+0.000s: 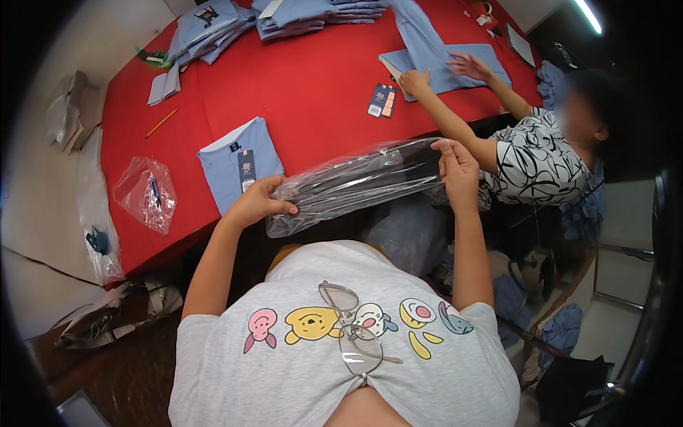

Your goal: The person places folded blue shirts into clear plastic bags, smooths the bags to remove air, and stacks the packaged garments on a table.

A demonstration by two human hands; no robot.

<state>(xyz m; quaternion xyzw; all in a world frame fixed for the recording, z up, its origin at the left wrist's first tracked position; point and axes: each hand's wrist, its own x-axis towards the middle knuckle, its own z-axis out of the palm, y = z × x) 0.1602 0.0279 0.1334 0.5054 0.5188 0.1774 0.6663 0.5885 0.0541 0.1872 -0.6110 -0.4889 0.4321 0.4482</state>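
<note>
A clear plastic bag is stretched between my two hands, in front of my body and at the table's near edge. My left hand grips its left end, with the thumb pressed on the film. At the right end my right hand pinches the bag's upper corner. Just beyond my left hand a folded light blue shirt lies on the red table, a dark tag resting on it. Whether anything is inside the bag I cannot make out; it looks see-through.
Stacks of folded blue shirts line the far side. At right a co-worker handles a blue garment with both hands. Tags, a pencil, white cards and another clear bag lie on the table.
</note>
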